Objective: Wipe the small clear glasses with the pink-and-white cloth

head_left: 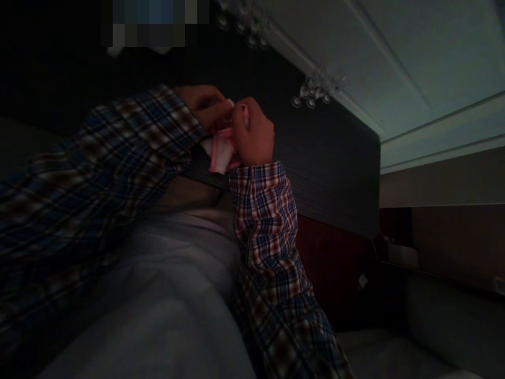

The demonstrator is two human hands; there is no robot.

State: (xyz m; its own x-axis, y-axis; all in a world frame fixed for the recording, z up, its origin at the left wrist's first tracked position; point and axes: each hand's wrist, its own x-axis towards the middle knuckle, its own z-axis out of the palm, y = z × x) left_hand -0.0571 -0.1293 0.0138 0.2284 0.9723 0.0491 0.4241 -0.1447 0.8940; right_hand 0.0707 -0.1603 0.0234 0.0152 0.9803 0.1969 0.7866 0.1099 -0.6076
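Note:
A small pink and white piece, apparently cloth with pink edging (221, 152), hangs between my hands above the edge of the dark table. My left hand (207, 102) comes in from the left with its fingers closed on the upper part of the piece. Facing it, my right hand (256, 131) is curled into a fist around the other side, thumb and fingertips close to those of the left. Both fists partly hide the piece, and the dim light makes its exact kind hard to tell. Plaid sleeves cover both wrists.
The dark wood-grain table (331, 173) stretches away to the right. Clusters of clear round-ended objects (315, 90) stand along its back edge, against a pale panelled surface (426, 58). Grey fabric (173, 284) covers my lap, below the table edge. A reddish floor (323, 252) shows at right.

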